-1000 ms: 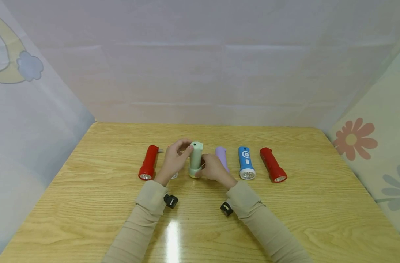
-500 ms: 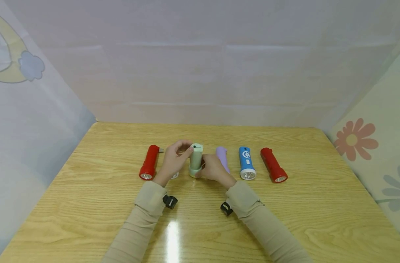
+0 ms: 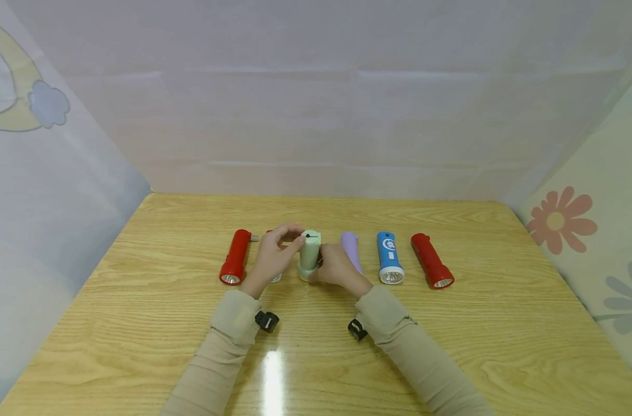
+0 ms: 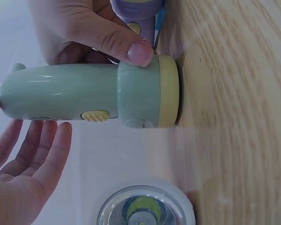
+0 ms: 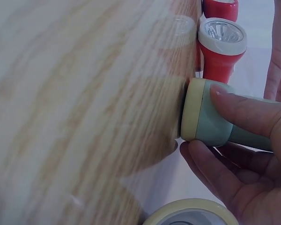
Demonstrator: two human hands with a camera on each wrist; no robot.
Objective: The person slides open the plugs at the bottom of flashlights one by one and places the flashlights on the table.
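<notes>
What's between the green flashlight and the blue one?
The head view shows the purple flashlight between the green flashlight and the blue flashlight; the right hand, pinching the green one's head, also sits in that gap, partly covering the purple one.

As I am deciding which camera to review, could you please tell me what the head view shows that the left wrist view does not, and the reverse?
Only the head view shows the red flashlight at the left end of the row, the beige sleeves and the red flower print.

Only the left wrist view shows the yellow switches on the green flashlight and the purple flashlight.

Both show the right hand holding the green flashlight's lamp end, and the left hand at its other end.
</notes>
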